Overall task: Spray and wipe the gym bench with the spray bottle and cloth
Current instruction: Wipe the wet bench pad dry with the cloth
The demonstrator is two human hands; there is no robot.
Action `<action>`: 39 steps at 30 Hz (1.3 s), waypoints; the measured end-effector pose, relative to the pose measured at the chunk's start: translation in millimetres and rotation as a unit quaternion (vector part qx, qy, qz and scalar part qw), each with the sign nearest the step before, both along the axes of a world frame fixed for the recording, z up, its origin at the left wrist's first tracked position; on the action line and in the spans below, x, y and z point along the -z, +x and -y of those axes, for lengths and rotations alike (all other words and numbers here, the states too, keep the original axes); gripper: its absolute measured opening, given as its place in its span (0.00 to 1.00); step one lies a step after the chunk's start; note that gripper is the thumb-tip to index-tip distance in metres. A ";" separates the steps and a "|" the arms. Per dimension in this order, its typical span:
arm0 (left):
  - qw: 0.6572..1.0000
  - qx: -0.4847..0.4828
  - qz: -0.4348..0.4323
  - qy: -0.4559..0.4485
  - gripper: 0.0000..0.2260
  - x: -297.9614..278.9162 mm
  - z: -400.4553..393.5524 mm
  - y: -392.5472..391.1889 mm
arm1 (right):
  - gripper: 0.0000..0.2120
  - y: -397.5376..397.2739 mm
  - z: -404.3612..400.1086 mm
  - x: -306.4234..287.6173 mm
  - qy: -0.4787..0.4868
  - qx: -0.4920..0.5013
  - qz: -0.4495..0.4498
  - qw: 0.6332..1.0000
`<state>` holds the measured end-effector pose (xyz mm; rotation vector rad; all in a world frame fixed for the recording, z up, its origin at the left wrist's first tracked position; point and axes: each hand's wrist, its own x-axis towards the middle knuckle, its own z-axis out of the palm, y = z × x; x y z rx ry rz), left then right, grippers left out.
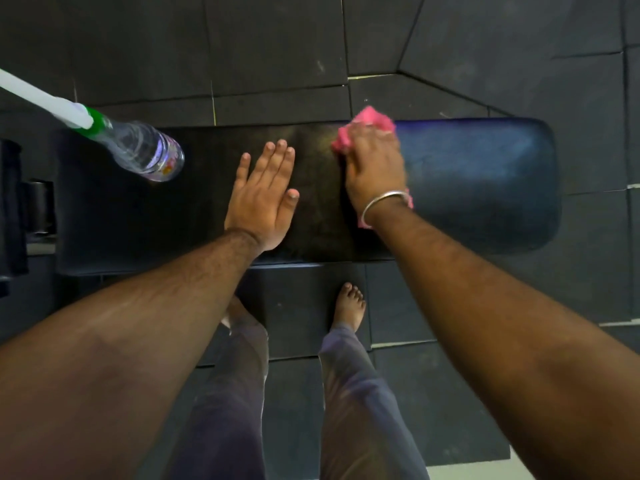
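1. Two hands on the gym bench (485, 188), which is the landmark; its long axis runs left–right across the view, with rounded padded corners and black vinyl that looks worn and mottled in the middle, smoother and bluish toward the right end.
2. Far left of the bench: spray bottle (145, 150) stands on the pad near its far edge, clear ribbed plastic, green collar, white nozzle part pointing off to the upper left. No hand touches it.
3. Left of bench centre: left hand (263, 199) lies flat on the pad, palm down, fingers straight and close together, thumb out to the side. It holds nothing; likely bracing.
4. Just right of bench centre: right hand (375, 164) presses on the pink cloth (367, 128), fingers bent over the bunched fabric. Cloth is soft and crumpled, sticks out beyond the fingertips toward the far edge, and a bit shows by the wrist. Metal bangle (382, 199) on that wrist.
5. Key relation: unwiped-looking stretch of bench lies to the right of the cloth hand, along the long axis; right hand is the nearer one, so the next stroke probably sweeps rightward.
6. Bottle is well apart from the right hand, nearer the left hand, if respraying is needed.
7. Below the bench: bare feet on dark rubber floor tiles (450, 46).
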<state>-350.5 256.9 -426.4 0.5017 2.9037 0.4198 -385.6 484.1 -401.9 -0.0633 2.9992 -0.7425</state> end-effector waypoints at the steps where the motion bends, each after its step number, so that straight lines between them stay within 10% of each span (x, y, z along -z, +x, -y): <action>1: 1.000 -0.002 -0.001 0.019 0.30 -0.2 1.1 0.5 | 0.22 17.6 9.3 0.0 0.004 -0.061 -0.002 0.998; 11: 0.999 -0.013 0.022 0.039 0.31 -13.9 -1.8 5.1 | 0.25 135.9 -70.1 11.0 0.070 -0.347 -0.021 0.935; 18: 0.980 -0.121 0.006 0.158 0.28 -48.8 -13.2 29.7 | 0.14 135.8 -10.4 -33.4 0.037 -0.046 -0.051 0.997; 21: 0.963 -0.187 -0.033 0.192 0.26 -66.8 -6.9 42.3 | 0.17 117.6 18.6 -56.7 -0.141 0.011 0.054 0.988; 23: 0.946 -0.244 -0.063 0.205 0.22 -80.2 2.4 45.2 | 0.16 102.7 34.1 -74.8 -0.355 0.090 0.161 0.916; 25: 0.918 -0.311 -0.084 0.232 0.18 -93.7 13.8 44.3 | 0.18 90.0 46.6 -90.9 -0.552 0.192 0.275 0.764; 28: 0.866 -0.400 -0.124 0.274 0.16 -112.3 33.6 38.9 | 0.25 74.0 54.7 -102.6 -0.656 0.261 0.379 0.598; 30: 0.829 -0.450 -0.158 0.292 0.22 -122.8 48.3 31.9 | 0.25 68.4 55.8 -112.6 -0.674 0.242 0.422 0.556; 35: 0.762 -0.541 -0.138 0.328 0.55 -130.2 79.0 -7.6 | 0.28 57.7 64.6 -115.4 -0.496 0.202 0.347 0.770; 39: 0.732 -0.559 -0.108 0.373 0.47 -130.2 92.8 -43.4 | 0.17 55.1 69.1 -108.1 -0.476 0.212 0.359 0.775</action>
